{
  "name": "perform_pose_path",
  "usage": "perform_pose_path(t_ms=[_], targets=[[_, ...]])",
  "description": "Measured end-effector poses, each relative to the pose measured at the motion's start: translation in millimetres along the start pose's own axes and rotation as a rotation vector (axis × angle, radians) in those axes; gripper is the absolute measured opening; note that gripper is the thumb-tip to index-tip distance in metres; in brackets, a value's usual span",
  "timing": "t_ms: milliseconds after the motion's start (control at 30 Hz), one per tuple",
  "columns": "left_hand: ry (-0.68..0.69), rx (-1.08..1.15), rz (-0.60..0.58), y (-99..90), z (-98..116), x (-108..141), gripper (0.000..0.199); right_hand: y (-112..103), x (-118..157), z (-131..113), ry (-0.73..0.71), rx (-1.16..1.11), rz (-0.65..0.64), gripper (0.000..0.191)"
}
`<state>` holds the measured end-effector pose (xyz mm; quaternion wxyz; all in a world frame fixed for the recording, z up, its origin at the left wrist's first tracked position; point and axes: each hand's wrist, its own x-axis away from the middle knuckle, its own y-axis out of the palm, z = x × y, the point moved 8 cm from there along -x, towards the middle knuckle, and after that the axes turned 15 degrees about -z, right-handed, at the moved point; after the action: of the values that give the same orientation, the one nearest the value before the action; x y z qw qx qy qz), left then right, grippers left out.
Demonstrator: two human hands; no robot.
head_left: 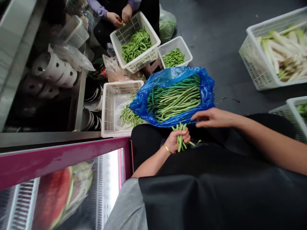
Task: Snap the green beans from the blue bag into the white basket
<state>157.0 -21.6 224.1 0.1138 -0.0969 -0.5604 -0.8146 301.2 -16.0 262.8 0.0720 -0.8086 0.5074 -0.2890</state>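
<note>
My left hand (176,140), with a gold bracelet at the wrist, is closed around a bunch of short green bean pieces (181,135) above my lap. To its right, my right hand (208,118) has its fingers apart and holds nothing, at the near right edge of a blue plastic bag (207,86). Long green beans (178,100) lie side by side in the open bag. Left of the bag, a white basket (106,110) holds some cut bean pieces (130,116). A few loose pieces lie on the black apron beside my left hand.
Across from me, a person's hands (121,16) work over a white basket (144,62) of cut beans. A smaller basket (188,59) of beans stands beside it. Pale-stemmed vegetables fill a basket (251,60) at right. A pink-edged display case (72,156) and metal shelving (80,99) stand left.
</note>
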Motion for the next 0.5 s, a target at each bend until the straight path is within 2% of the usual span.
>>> perform_pose_path(t_ms=[67, 100, 167, 233, 300, 367, 433, 500], targets=[[-0.026, 0.011, -0.046, 2.7, -5, -4, 0.024, -27, -26, 12, 0.181, 0.426, 0.143, 0.034], [-0.042, 0.020, -0.065, 4.5, -8, -6, 0.024, -33, -44, 16, 0.251, 0.573, 0.145, 0.035], [-0.066, 0.031, -0.089, 7.3, -12, -7, 0.025, -36, -76, 22, 0.334, 0.754, 0.103, 0.036], [-0.075, 0.014, -0.078, 7.2, -12, -6, 0.026, -36, -96, 21, 0.332, 0.809, 0.055, 0.036], [-0.077, -0.023, -0.044, 4.9, -11, -3, 0.029, -46, -97, 11, 0.285, 0.775, 0.110, 0.032], [-0.083, -0.052, -0.024, 3.9, -12, -1, 0.033, -66, -81, -9, 0.175, 0.642, 0.255, 0.026], [-0.082, -0.075, -0.031, 5.8, -12, 0, 0.036, -90, -52, -31, 0.012, 0.372, 0.426, 0.020], [-0.083, -0.117, -0.049, 9.4, -14, 1, 0.036, -106, -20, -44, -0.144, -0.020, 0.557, 0.018]])
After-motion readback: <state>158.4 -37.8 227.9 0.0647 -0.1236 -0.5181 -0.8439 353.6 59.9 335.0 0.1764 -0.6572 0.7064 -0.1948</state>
